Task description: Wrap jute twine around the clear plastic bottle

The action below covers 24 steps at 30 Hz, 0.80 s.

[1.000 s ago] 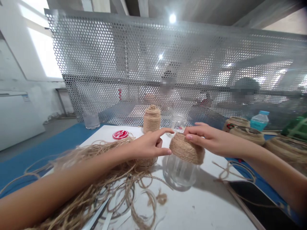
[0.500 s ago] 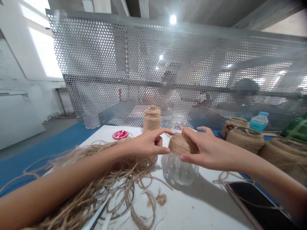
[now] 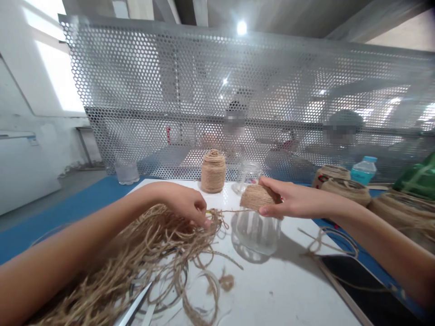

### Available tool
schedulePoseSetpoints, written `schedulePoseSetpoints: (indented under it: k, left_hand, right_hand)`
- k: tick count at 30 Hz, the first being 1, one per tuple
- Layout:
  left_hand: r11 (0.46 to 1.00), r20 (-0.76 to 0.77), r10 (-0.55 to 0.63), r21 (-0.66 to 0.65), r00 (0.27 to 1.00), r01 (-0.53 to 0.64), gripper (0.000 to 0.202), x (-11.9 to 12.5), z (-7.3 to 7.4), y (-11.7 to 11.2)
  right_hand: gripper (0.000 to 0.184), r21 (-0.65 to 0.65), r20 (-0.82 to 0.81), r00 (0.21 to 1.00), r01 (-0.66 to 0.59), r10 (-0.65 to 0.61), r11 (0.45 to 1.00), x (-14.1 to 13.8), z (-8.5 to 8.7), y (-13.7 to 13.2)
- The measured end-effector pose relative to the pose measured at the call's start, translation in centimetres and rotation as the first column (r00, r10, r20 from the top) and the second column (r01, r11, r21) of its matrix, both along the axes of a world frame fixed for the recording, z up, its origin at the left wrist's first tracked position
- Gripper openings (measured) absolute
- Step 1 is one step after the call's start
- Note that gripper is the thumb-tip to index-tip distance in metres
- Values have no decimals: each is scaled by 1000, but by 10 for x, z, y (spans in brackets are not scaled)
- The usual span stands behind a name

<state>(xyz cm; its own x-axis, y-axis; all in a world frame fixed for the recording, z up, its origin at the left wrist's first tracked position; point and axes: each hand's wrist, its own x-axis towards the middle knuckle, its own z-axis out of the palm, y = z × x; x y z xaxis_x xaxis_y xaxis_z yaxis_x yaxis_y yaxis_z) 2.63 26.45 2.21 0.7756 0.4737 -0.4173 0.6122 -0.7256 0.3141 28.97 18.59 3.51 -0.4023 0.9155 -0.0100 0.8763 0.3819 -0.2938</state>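
A clear glass jar [image 3: 255,235] stands upright on the white board, its upper part wrapped in rows of jute twine [image 3: 258,197]. My right hand [image 3: 280,199] grips the wrapped part from the right, thumb in front and fingers behind. A strand of twine runs left from the wrapping toward my left hand [image 3: 190,206]. That hand is curled, fingertips low at the edge of a loose tangle of jute twine [image 3: 159,244], closed on twine there. A pair of scissors [image 3: 136,303] lies partly under the tangle.
Behind stand a twine spool [image 3: 213,172] and another glass jar [image 3: 249,170]. Twine-wrapped jars [image 3: 346,192] and a blue-capped bottle [image 3: 363,170] are at right, a phone [image 3: 360,285] nearer. A perforated metal screen [image 3: 190,90] closes the back, with people beyond.
My left hand has moved left and slightly down, away from the wrapped jar to the twine tangle, and a strand now stretches between. My right hand stays on the jar.
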Motion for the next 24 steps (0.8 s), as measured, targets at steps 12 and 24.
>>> schedulePoseSetpoints:
  k: [12,24]
  left_hand:
    - [976,40,215,-58,976,-212,10,-49,16,45]
    - [787,-1,485,438,875,-435,25,-93,33,64]
  right_hand:
    - [38,58,61,993,96,-99,994,-29,10,-28]
    - [36,62,56,994,90,-94,994,-29,8,-28]
